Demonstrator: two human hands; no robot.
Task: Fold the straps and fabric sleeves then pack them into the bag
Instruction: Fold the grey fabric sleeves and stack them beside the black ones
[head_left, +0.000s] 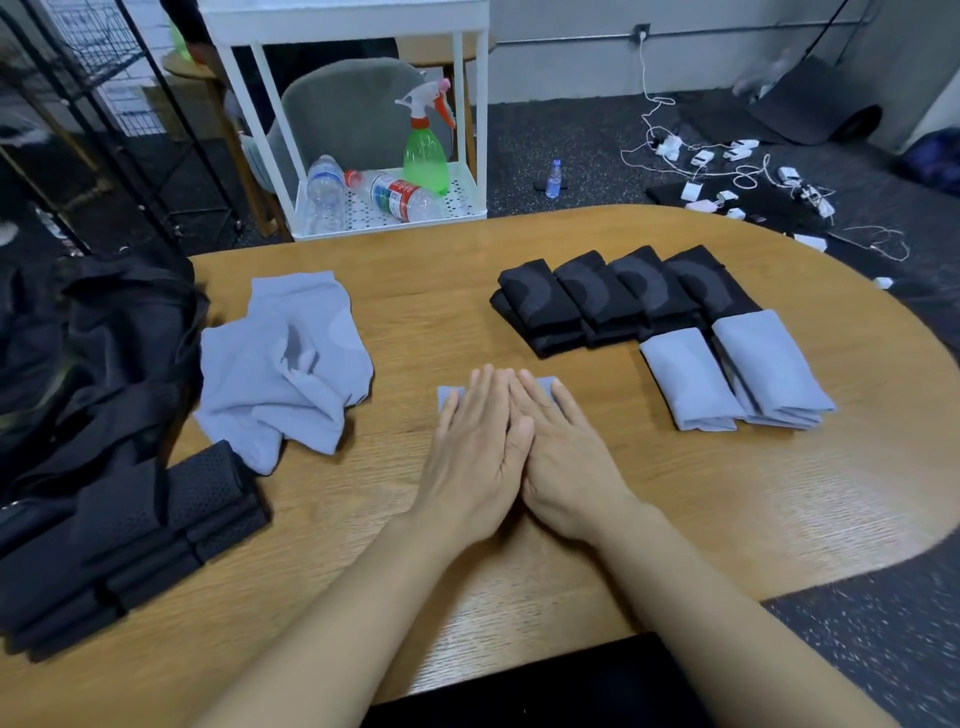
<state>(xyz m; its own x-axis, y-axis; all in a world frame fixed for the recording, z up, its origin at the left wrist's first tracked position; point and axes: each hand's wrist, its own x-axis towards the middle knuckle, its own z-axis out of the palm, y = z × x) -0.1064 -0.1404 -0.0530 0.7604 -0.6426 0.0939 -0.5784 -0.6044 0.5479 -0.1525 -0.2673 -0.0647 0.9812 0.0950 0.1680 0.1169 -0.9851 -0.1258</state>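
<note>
My left hand (475, 447) and my right hand (558, 452) lie flat side by side, fingers straight, pressing on a small folded grey sleeve (448, 396) at the table's middle; only its far corners show. A loose heap of grey sleeves (291, 364) lies to the left. Two folded grey sleeves (737, 371) sit at the right, behind them a row of folded black sleeves (613, 296). Folded black mesh straps (130, 540) lie at the near left. The black bag (88, 353) slumps at the table's left edge.
The wooden table (675, 493) curves away at the right. Behind it stand a white cart (384, 202) with water bottles and a green spray bottle (426, 156), a grey chair, a black wire rack at left, and chargers with cables on the floor at right.
</note>
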